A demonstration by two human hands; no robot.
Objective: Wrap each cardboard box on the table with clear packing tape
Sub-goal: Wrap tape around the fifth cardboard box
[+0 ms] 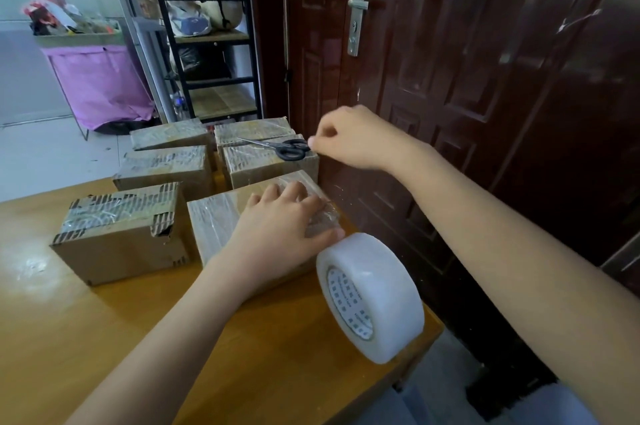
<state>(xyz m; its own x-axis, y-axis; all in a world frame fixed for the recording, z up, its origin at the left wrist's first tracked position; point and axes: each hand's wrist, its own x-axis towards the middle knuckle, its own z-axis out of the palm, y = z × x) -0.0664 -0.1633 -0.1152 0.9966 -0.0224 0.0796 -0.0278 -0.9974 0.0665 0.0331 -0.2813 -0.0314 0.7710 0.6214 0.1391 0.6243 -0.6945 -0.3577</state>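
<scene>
Left hand (277, 227) pressing flat on the near box (221, 217), fingers spread — long axis running near-left to far-right. Right hand (349, 139) pinching by the scissors (282, 146). Tape roll (370, 296) sitting on edge at the table (104, 338) corner — hole facing near-left.

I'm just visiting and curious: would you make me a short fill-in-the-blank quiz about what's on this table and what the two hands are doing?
1. The black-handled scissors lie on top of a cardboard ____.
2. The roll of clear tape stands on the table near its ____ edge.
3. The ____ hand presses flat on the nearest box.
4. The right hand is raised beside the dark ____.

Missing words: box; right; left; door
</scene>
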